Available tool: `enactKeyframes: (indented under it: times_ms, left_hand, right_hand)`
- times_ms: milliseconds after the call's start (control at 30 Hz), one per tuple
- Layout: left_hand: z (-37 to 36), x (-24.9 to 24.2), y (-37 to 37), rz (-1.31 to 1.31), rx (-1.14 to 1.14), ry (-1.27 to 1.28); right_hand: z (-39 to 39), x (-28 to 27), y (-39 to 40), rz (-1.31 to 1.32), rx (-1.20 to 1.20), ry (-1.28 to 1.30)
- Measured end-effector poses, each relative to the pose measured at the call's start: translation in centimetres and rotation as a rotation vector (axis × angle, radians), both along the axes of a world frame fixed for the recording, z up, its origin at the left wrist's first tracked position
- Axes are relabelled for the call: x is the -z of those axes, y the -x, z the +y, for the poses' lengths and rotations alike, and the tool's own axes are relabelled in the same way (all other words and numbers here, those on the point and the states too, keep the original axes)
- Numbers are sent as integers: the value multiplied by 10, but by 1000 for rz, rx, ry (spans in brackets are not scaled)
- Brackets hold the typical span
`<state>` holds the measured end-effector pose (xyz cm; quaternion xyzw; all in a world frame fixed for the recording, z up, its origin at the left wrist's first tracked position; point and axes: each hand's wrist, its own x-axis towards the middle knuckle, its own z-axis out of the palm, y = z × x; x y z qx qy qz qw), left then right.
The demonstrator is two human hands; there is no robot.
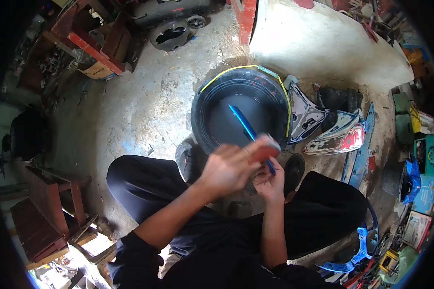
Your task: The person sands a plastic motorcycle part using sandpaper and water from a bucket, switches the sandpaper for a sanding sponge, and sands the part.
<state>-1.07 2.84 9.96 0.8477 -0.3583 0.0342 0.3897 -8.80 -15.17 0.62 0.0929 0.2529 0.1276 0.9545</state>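
Observation:
A long, narrow, glossy blue piece (243,123) slants over a round black tub (197,113) of dark liquid. Near its lower end, my right hand (270,185) grips it between closed fingers. My left hand (229,168), blurred by motion, is closed on a red block with a greyish edge (266,153). The block lies over the blue piece, just above my right hand. Part of the blue piece is hidden behind the block and the left fingers.
Worn, partly painted panels (306,113) and a red-and-white panel (340,135) lie right of the tub. Blue parts (357,253) are at lower right. A red frame (94,50) stands upper left, a brown wooden bench (46,207) lower left. A pale sheet (323,43) is behind.

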Motion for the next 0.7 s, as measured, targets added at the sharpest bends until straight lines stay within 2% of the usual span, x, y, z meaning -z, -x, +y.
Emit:
enactKeyframes:
  times_ms: [33,67,100,133,167,233,267,333,433,467,500,533,600,700]
  left_hand:
    - [-3,-5,-5,13,-83,14]
    - [-9,-9,-20,44,-269,179]
    - [-3,-9,-26,168,-388,204]
    - [-1,-2,-29,86,-399,161]
    - [-2,9,-26,-8,-272,172]
    - [-1,1,-1,-84,9,55]
    - [-1,-5,4,0,66,-19]
    - [1,-4,-18,-140,-166,-54]
    - [4,-8,-33,89,-389,120]
    - [1,-14,-30,-13,-361,96]
    - [-2,-11,-28,-85,-310,200]
    - [-3,-12,-19,44,-320,234]
    - [0,-7,-29,-108,-330,165]
    - [-2,-5,-33,-126,-358,98]
  right_hand:
    - [1,4,-1,-50,-6,-25]
    - [2,7,-1,-98,-16,-50]
    - [3,7,-1,-122,-46,-44]
    - [2,8,1,-123,-49,-45]
    - [2,11,3,-118,-35,-38]
    - [1,1,1,-103,-11,-26]
    - [3,3,0,-105,-9,-28]
    - [2,7,1,-75,-11,-32]
    - [0,6,7,-103,-39,-11]
    - [1,6,6,-126,-37,-34]
    - [2,6,4,-132,-39,-42]
    - [2,6,3,-144,-51,-55]
    - [-2,5,6,-159,-66,-67]
    - [1,11,6,-99,-27,-34]
